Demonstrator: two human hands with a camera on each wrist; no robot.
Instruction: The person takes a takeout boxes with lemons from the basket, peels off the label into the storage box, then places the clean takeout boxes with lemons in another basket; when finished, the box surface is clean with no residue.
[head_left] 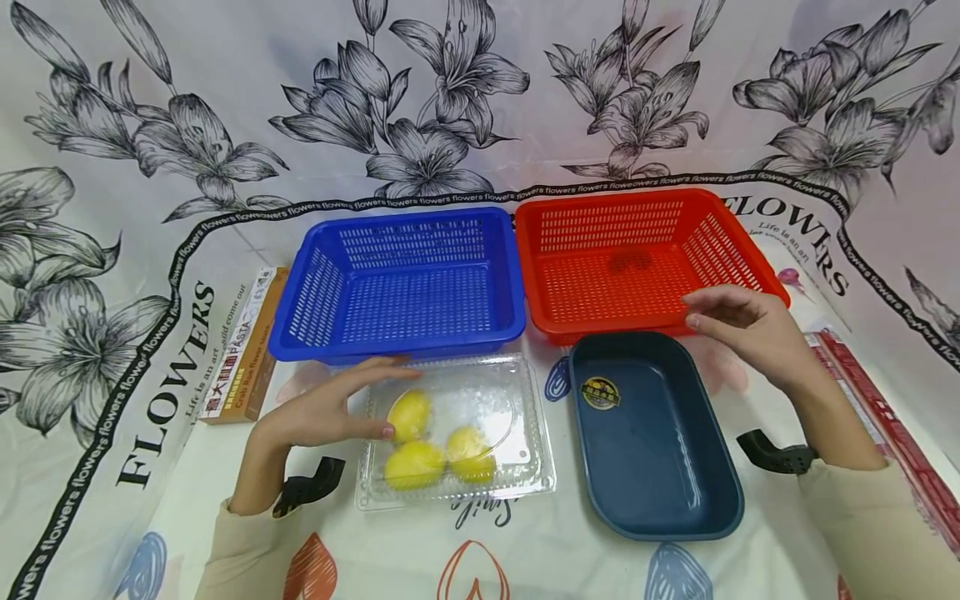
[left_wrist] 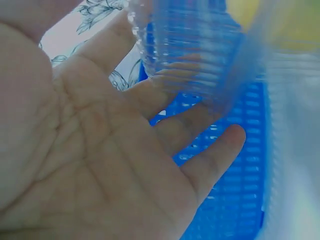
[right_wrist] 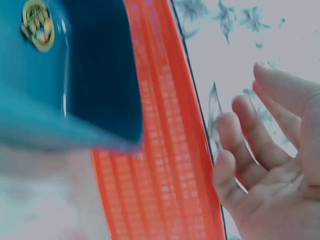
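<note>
My left hand (head_left: 330, 407) is at the left side of a clear plastic box (head_left: 517, 392), thumb and fingers spread apart. Three yellow lemons (head_left: 415, 465) show through the box's plastic. In the left wrist view, the palm (left_wrist: 95, 145) faces the camera and some fingers pass behind the ribbed clear wall; whether they touch it I cannot tell. My right hand (head_left: 738, 329) hovers by the front right corner of a red basket (head_left: 600, 325), with loosely bent fingers and nothing in them. Just left of it lies a dark blue tray (head_left: 645, 450) with a round label.
A blue basket (head_left: 397, 342) stands at the back left, beside the red one. Left of it is a pasta box (head_left: 247, 350). A red patterned item (head_left: 862, 400) lies at the right edge. A flowered cloth (head_left: 465, 175) covers the table and the backdrop.
</note>
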